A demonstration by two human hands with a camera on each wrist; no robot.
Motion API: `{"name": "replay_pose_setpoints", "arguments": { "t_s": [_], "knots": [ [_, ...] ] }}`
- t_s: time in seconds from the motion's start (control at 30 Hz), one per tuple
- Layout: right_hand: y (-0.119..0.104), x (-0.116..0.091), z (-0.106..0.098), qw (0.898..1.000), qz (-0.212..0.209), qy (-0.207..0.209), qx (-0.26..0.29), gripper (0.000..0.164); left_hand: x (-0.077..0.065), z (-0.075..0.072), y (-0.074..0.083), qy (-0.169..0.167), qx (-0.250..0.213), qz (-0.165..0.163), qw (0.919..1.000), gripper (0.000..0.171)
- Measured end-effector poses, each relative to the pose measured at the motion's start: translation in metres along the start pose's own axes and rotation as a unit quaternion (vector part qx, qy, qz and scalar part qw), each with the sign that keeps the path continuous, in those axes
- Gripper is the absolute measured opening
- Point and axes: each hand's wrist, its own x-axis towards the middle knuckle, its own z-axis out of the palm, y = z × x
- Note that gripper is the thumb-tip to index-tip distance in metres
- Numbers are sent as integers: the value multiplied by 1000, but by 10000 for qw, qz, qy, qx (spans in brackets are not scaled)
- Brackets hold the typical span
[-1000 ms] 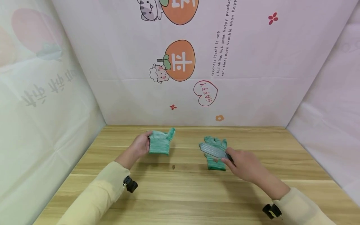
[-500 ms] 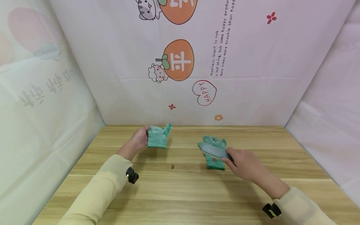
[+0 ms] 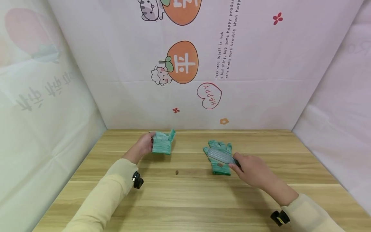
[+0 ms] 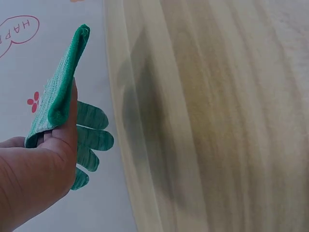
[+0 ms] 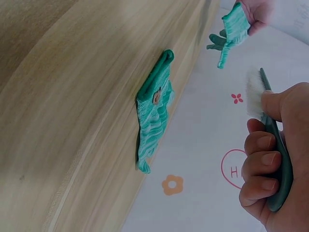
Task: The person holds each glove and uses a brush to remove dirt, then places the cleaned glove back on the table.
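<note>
Raised above the back left of the table, a green-and-white knitted glove is held by my left hand. Its cuff and several fingers show in the left wrist view, where the glove fingers droop behind my hand. My right hand grips the dark handle of a brush with white bristles. The brush is over a second green glove, which lies on the table, cuff toward me. A small brown bit sits on that glove near its cuff.
Another small brown bit lies on the wooden table between the hands. White printed cloth rises right behind the table's back edge and along both sides.
My left hand has lifted its glove slightly up and back, then lowered it a little. The right hand and brush stay nearly still over the lying glove. The view has shifted slightly.
</note>
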Motion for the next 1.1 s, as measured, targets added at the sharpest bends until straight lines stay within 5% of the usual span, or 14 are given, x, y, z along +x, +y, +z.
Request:
{"name": "replay_pose_setpoints", "arguments": {
  "t_s": [0.33,1.1],
  "knots": [
    [0,-3,-1,10000,-66,50,40,25,2,-12,-18,-126,473,-123,9987,30],
    [-3,-3,-3,10000,-48,1,-32,23,1,-23,-35,206,1085,-522,9925,30]
  ]
}}
